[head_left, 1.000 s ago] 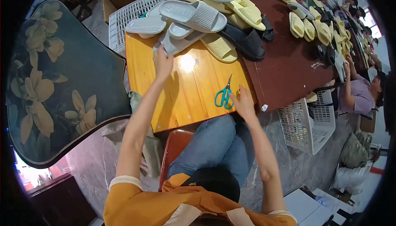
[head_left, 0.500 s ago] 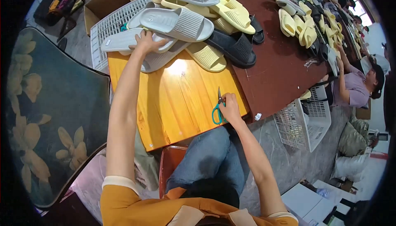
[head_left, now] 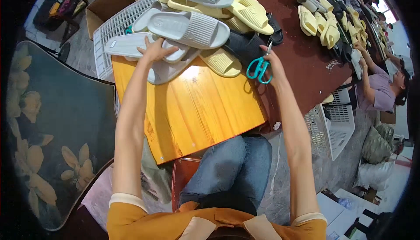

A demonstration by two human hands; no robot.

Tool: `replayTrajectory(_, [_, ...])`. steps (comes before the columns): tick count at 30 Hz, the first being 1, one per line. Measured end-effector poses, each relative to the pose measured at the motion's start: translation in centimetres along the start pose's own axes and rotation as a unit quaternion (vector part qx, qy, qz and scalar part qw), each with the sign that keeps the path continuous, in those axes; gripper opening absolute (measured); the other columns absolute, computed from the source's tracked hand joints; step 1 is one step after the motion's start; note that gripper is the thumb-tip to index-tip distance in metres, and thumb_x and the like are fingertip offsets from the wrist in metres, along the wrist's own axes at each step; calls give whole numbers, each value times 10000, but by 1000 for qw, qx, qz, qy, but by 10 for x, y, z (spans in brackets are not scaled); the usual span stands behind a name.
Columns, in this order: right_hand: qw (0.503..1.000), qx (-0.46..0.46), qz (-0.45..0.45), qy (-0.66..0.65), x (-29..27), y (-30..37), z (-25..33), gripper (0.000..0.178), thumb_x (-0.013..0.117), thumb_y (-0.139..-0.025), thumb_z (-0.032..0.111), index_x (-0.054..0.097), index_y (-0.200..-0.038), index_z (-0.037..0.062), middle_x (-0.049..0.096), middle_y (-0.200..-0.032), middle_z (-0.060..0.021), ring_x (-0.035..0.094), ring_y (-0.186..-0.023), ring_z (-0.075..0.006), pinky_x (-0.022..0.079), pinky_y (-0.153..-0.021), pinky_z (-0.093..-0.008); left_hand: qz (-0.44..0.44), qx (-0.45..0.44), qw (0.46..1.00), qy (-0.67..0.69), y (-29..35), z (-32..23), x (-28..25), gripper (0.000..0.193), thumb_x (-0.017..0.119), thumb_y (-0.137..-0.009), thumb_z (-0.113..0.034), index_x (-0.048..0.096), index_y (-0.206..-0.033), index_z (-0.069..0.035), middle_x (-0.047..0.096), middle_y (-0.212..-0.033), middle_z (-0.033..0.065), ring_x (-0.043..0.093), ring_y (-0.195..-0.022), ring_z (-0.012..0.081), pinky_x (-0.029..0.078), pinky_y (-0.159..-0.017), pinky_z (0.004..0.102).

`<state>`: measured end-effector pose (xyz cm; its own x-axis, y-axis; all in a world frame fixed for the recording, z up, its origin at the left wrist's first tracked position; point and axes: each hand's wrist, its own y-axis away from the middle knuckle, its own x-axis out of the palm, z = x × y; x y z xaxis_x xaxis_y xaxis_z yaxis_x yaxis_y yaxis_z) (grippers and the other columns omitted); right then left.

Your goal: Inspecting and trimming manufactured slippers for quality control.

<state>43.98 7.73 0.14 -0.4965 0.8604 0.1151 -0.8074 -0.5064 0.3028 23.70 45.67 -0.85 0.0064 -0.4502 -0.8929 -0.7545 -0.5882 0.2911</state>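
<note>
My left hand [head_left: 154,51] rests with spread fingers on the grey slippers [head_left: 171,60] at the left of a heap, below a larger grey slipper [head_left: 188,29]. My right hand [head_left: 274,63] is closed around the blade end of a pair of scissors [head_left: 259,70]. Their teal handle loops hang out to the left, over the right edge of the wooden tabletop [head_left: 201,113]. Just behind that hand lies a black slipper [head_left: 245,47], partly covered by the heap. A yellow slipper [head_left: 222,61] sits between the two hands.
A white plastic basket [head_left: 103,49] and a cardboard box [head_left: 109,6] stand at the back left. On the right, a dark red table [head_left: 302,76] carries more yellow, grey and black slippers, with a person in purple [head_left: 378,87] beside it. Another white basket [head_left: 337,128] is below.
My right hand has lifted the scissors off the wooden tabletop and moved away from me and to the right, to beside the black slipper. My left hand stays on the grey slippers.
</note>
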Motion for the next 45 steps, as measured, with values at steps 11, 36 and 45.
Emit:
replayTrajectory(11, [991, 90, -13, -97, 47, 174, -77, 382, 495, -853, 36, 525, -1235, 37, 512, -796, -29, 556, -657, -115, 501, -591, -257, -2, 148, 975, 163, 113, 17, 42, 773, 588, -808, -627, 537, -1338, -68, 481, -1399, 217, 248, -1420, 372, -98, -1126, 575])
replayTrajectory(36, [997, 18, 54, 43, 11, 415, -104, 410, 600, -917, 78, 544, -1321, 42, 565, -937, 14, 517, -859, -78, 429, -793, -233, -252, 348, 900, 71, 350, -38, 47, 314, 630, -824, -67, 605, -1133, -22, 615, -1100, 168, 567, -1053, 369, 445, -928, 416])
replayTrajectory(45, [973, -127, 27, 192, 12, 412, -166, 359, 643, -880, 77, 534, -1216, 13, 658, -949, -126, 646, -875, -230, 506, -796, -342, -153, 341, 917, -140, 343, -165, 115, 611, 721, -790, -296, 498, -1324, -97, 678, -812, 126, 654, -783, 300, 405, -751, 432])
